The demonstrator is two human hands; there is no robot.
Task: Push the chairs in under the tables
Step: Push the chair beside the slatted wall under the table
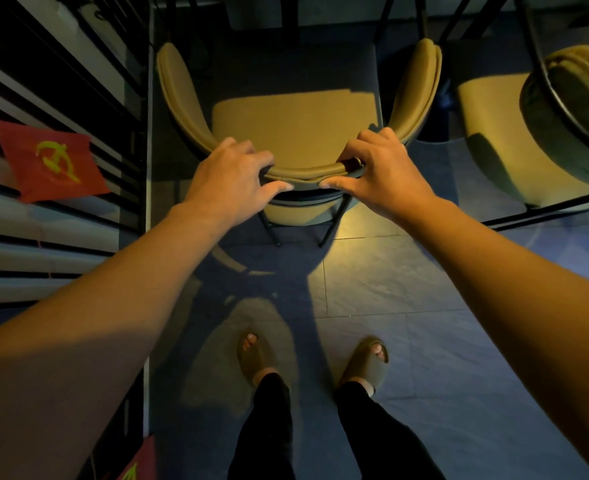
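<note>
A mustard-yellow chair (293, 123) with a curved padded backrest and thin black legs stands straight ahead of me, seen from above. My left hand (229, 176) rests on the left part of the backrest's top edge, fingers curled over it and thumb behind. My right hand (381, 169) grips the right part of the same edge. The front of the seat lies in shadow under a dark table (265, 15) whose legs show at the top of the view.
A second yellow chair (501, 133) stands to the right, with a dark glass edge (546, 209) beside it. On the left runs a slatted wall with a red flag (52, 161). My feet in slippers (256, 358) stand on grey floor tiles behind the chair.
</note>
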